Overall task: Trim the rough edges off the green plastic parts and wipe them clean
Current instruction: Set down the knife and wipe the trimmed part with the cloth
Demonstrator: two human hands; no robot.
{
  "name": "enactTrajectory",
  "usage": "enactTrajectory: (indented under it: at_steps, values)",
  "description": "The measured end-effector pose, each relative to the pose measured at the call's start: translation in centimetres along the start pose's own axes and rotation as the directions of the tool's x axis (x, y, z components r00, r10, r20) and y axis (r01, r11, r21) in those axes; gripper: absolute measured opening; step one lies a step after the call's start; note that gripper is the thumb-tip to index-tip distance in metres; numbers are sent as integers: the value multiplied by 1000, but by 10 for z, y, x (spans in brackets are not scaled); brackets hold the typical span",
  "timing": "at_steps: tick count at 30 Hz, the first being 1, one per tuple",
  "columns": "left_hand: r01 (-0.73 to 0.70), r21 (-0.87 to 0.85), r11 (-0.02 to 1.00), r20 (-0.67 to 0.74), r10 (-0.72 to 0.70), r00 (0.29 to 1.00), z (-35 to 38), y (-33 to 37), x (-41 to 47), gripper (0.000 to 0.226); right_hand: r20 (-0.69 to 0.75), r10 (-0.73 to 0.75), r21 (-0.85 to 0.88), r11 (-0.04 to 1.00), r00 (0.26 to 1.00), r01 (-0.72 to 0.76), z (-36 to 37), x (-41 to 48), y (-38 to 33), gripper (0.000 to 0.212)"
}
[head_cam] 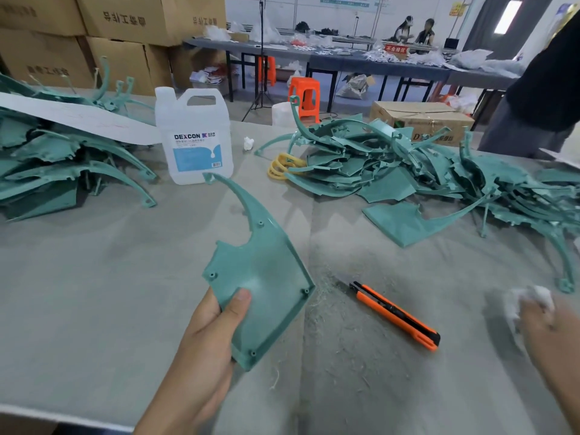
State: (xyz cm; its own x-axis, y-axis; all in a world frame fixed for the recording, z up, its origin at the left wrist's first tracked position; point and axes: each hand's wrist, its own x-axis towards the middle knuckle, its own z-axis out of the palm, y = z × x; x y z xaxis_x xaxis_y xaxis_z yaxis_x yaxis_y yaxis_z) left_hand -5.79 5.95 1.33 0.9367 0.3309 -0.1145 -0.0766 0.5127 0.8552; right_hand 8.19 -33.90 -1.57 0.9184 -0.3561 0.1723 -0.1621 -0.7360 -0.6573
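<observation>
At ten o'clock a heap of green parts [56, 164] lies on the bench [94, 293]. Near centre, the left hand [204, 334] has its grip pinched on one green part [260, 271] at its lower corner, thumb on top. At four o'clock lies an orange knife [395, 315] and, further right, the blurred right hand [552, 334], its grip bunched round a white cloth [530, 301].

A left heap [56, 161] and a right heap [423, 171] are piled beside the jug [193, 136]; the knife [397, 315] is laid before it.

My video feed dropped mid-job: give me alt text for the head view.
The left hand holds a green plastic part over the grey table; the right hand, blurred, grips a white cloth. An orange knife lies between them.
</observation>
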Motion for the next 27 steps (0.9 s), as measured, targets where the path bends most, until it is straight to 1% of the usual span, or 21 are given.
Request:
enactTrajectory:
  at_steps: [2, 3, 4, 5, 6, 7, 8, 9, 10, 11, 13, 15, 17, 19, 20, 21, 23, 24, 25, 26, 27]
  values:
    - [8, -1, 1000, 23, -8, 1000, 5, -1, 0, 38, 46, -25, 230, 973, 999, 14, -4, -10, -45, 58]
    - [18, -3, 1000, 39, -18, 999, 8, -3, 0, 38, 90, -53, 384, 923, 995, 14, -4, -17, -69, 61]
    - [31, -9, 999, 57, -30, 998, 13, -4, 0, 38, 145, -98, 531, 847, 985, 6, -3, -25, -95, 62]
    - [41, -19, 999, 73, -40, 997, 17, -6, -1, 38, 169, -179, 625, 780, 969, 35, 1, -36, -120, 62]
    - [52, -28, 998, 90, -49, 995, 22, -7, -1, 37, 158, -296, 668, 735, 942, 119, 5, -51, -144, 60]
    - [65, -32, 997, 116, -61, 991, 27, -8, -2, 36, 119, -422, 676, 697, 899, 238, 12, -67, -166, 53]
    - [80, -33, 996, 155, -74, 985, 32, -9, -3, 34, 87, -536, 685, 644, 840, 340, 21, -82, -186, 41]
    - [97, -35, 995, 204, -88, 975, 36, -10, -4, 34, 91, -602, 699, 605, 793, 380, 34, -93, -201, 29]
    - [115, -39, 993, 249, -102, 963, 39, -11, -4, 34, 131, -627, 723, 590, 768, 359, 48, -103, -212, 22]
    - [128, -48, 991, 273, -110, 956, 41, -11, -4, 34, 172, -637, 743, 585, 752, 325, 59, -112, -220, 21]
    - [138, -75, 988, 242, -116, 963, 42, -10, -2, 37, 187, -620, 758, 584, 762, 290, 77, -130, -225, 19]
    - [137, -83, 987, 181, -120, 976, 41, -5, 1, 48, 167, -629, 763, 570, 759, 305, 89, -152, -219, 22]
    - [130, -24, 991, 144, -125, 982, 37, 0, 4, 59, 176, -681, 757, 555, 710, 344, 100, -180, -210, 39]
    - [114, 2, 993, 149, -113, 982, 35, 2, 7, 65, 127, -737, 739, 517, 664, 432, 108, -199, -208, 56]
    - [88, 17, 996, 169, -90, 982, 36, 2, 7, 67, 93, -740, 725, 509, 666, 464, 110, -196, -210, 56]
    - [43, 35, 998, 176, -49, 983, 37, 0, 7, 66, 54, -717, 706, 520, 695, 481, 113, -186, -213, 51]
    - [-55, 47, 997, 199, 45, 979, 37, -7, 4, 59, -21, -613, 685, 566, 790, 458, 116, -156, -222, 32]
    - [-84, 34, 996, 214, 75, 974, 37, -11, 3, 56, -41, -540, 682, 600, 841, 418, 116, -140, -226, 26]
    - [-97, 23, 995, 212, 90, 973, 37, -13, 1, 57, -20, -454, 677, 650, 891, 346, 117, -127, -227, 25]
    - [-106, 17, 994, 194, 101, 976, 37, -15, 0, 61, 34, -380, 674, 692, 924, 260, 118, -122, -225, 24]
    - [-111, 16, 994, 176, 106, 979, 37, -16, 1, 63, 91, -347, 675, 711, 934, 198, 118, -124, -223, 22]
